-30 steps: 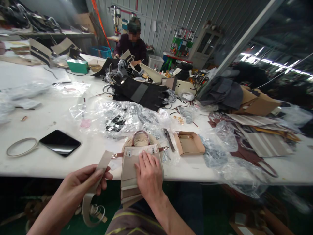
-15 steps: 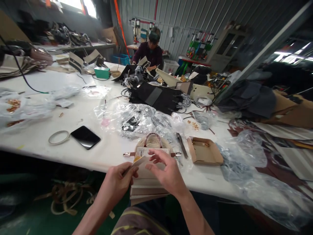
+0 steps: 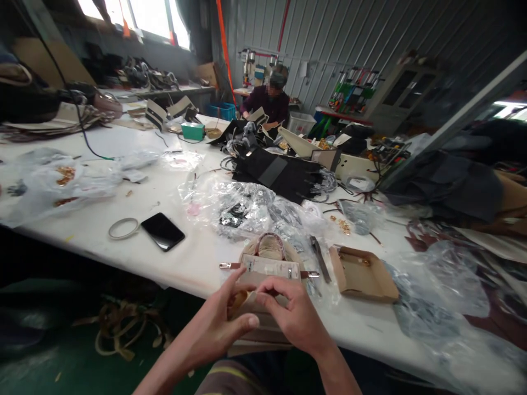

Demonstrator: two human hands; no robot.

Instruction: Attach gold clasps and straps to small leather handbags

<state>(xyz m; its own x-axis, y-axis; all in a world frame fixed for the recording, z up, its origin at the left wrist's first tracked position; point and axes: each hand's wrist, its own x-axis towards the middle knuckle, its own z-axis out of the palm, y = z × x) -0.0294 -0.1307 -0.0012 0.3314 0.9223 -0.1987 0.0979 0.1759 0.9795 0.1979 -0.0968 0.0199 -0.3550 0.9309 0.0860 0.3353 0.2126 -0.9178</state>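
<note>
A beige handbag (image 3: 268, 267) lies at the table's front edge before me, with a brown-trimmed handle (image 3: 269, 237) and a brown strap with a metal end on each side. My left hand (image 3: 224, 321) is at the bag's near left, thumb and index finger stretched apart. Beside its fingers, a beige flap (image 3: 248, 302) with a yellowish patch is partly hidden. From the right, my right hand (image 3: 295, 311) pinches thumb and index finger together at the flap's edge; the hand covers much of the bag's front.
Left of the bag lie a black phone (image 3: 163, 231) and a tape roll (image 3: 123, 227). To the right are a dark tool (image 3: 320, 259) and a cardboard tray (image 3: 364, 274). Clear plastic bags (image 3: 247, 206) and black bag pieces (image 3: 280, 173) lie beyond. A person (image 3: 269, 101) works across the table.
My left hand has gone from pinching the beige flap to spread fingers. My right hand's fingers, apart before, have closed at the flap. The whole view has shifted.
</note>
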